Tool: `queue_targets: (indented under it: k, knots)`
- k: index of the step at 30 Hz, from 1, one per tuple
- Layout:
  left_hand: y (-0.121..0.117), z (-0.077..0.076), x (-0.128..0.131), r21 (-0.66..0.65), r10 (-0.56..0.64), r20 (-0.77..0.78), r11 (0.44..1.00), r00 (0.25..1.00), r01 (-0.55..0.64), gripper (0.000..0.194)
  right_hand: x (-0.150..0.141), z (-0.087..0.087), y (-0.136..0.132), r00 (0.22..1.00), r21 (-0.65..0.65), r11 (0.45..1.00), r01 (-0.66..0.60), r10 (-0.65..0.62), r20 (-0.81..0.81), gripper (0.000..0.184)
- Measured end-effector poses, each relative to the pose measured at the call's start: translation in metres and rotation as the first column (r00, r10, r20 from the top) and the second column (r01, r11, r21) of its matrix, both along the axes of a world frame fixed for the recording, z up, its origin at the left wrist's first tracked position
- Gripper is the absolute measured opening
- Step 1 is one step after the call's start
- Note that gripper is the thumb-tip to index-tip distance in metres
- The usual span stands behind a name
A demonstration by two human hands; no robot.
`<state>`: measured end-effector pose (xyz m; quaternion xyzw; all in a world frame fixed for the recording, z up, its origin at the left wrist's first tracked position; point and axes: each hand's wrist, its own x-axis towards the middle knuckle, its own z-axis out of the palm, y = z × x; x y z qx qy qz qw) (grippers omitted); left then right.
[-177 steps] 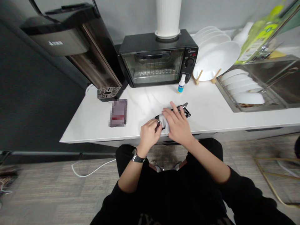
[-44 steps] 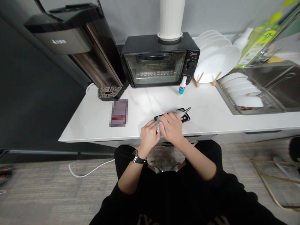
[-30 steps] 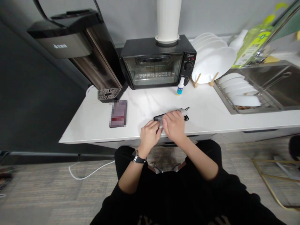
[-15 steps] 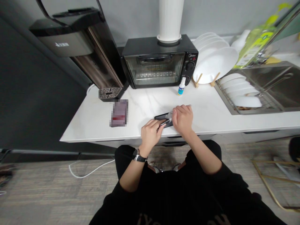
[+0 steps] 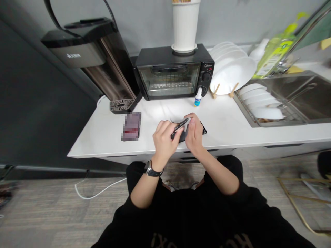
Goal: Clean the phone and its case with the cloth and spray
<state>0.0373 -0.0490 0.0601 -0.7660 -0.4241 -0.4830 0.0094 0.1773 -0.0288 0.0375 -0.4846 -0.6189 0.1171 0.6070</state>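
Observation:
A black phone [image 5: 183, 129] is tilted up on edge above the white counter [image 5: 227, 120], near its front edge. My left hand [image 5: 164, 139] grips the phone's left end, fingers curled round it. My right hand [image 5: 193, 132] is closed against the phone's face, pinching a small white wipe [image 5: 186, 121] at its top edge. A small white bottle with a blue label [image 5: 198, 97] stands behind them, in front of the toaster oven.
A black toaster oven [image 5: 174, 72] carries a white ribbed vase [image 5: 184, 24]. A dark water dispenser [image 5: 103, 65] stands at the left, a blurred card [image 5: 131, 125] in front of it. White plates [image 5: 232, 70] lean on a rack; bowls [image 5: 261, 103] fill the sink's drainer.
The phone lay flat on the counter while my right hand wiped along it. Now both hands have lifted and tilted it up on edge, and my right hand has come back leftward.

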Motion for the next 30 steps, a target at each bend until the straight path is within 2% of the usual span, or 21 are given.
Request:
queue_targets:
  k: [3,6,9,11,15,19,21,23,27,29,30]
  knots:
    - [0.005,0.001,0.005,-0.002,-0.013,0.039,1.0,0.999,0.013,0.019,-0.004,-0.002,-0.002,0.996,-0.026,0.999,-0.042,0.04,-0.078,0.052]
    - [0.015,-0.002,0.01,-0.039,-0.015,0.143,0.999,0.99,0.021,0.019,0.007,-0.018,0.013,0.99,-0.113,0.992,-0.049,0.033,-0.139,0.059]
    - [0.024,-0.013,0.015,-0.145,-0.062,0.201,0.985,0.978,0.092,0.014,0.016,-0.033,0.029,0.987,-0.16,0.986,-0.035,0.009,-0.16,0.064]
    - [0.025,-0.023,0.018,-0.197,-0.11,0.208,0.969,0.972,0.152,0.012,0.018,-0.035,0.033,0.986,-0.184,0.982,-0.047,0.016,-0.167,0.065]
    - [0.019,-0.037,0.02,-0.336,-0.121,0.194,0.924,0.974,0.182,0.025,0.013,-0.012,0.027,0.945,-0.183,0.982,-0.048,-0.015,-0.328,0.06]
    - [0.019,-0.036,0.023,-0.351,-0.047,0.137,0.932,0.989,0.093,0.017,0.009,0.021,0.021,0.916,-0.041,0.994,0.098,-0.106,-0.387,0.054]
    - [0.024,-0.035,0.023,-0.37,-0.008,0.102,0.928,0.995,0.045,0.019,0.009,0.032,0.021,0.907,0.011,0.985,0.17,-0.152,-0.393,0.054]
    - [0.031,-0.038,0.024,-0.389,0.01,0.047,0.921,0.999,0.009,0.022,0.01,0.036,0.023,0.92,0.047,0.985,0.168,-0.139,-0.366,0.055]
    - [0.042,-0.047,0.027,-0.378,0.122,-0.08,0.915,0.989,-0.143,0.012,0.013,0.031,0.027,0.975,0.027,0.999,0.021,-0.014,-0.222,0.059]
    - [0.046,-0.05,0.028,-0.356,0.155,-0.069,0.919,0.985,-0.17,0.023,0.013,0.026,0.026,0.982,0.008,1.0,-0.009,0.01,-0.189,0.059]
    - [0.047,-0.051,0.029,-0.349,0.139,-0.03,0.926,0.99,-0.141,0.026,0.013,0.024,0.025,0.986,0.016,1.0,-0.006,0.008,-0.165,0.057]
